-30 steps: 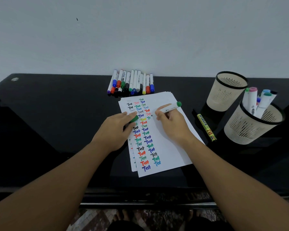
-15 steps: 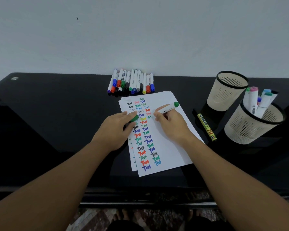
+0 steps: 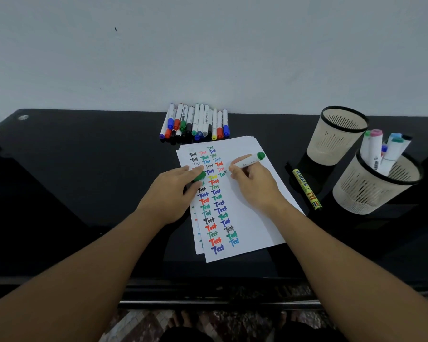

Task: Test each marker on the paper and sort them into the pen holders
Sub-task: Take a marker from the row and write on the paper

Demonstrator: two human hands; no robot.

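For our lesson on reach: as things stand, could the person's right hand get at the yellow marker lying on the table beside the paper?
Probably yes. The yellow marker lies just right of the right hand with bare table between them, but that hand grips the green marker, which it would have to put down first.

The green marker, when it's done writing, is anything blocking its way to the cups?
Nothing visible blocks it. The right hand holds the green marker over the paper; only a yellow marker lies flat on the table before the two pen holders, easy to pass over.
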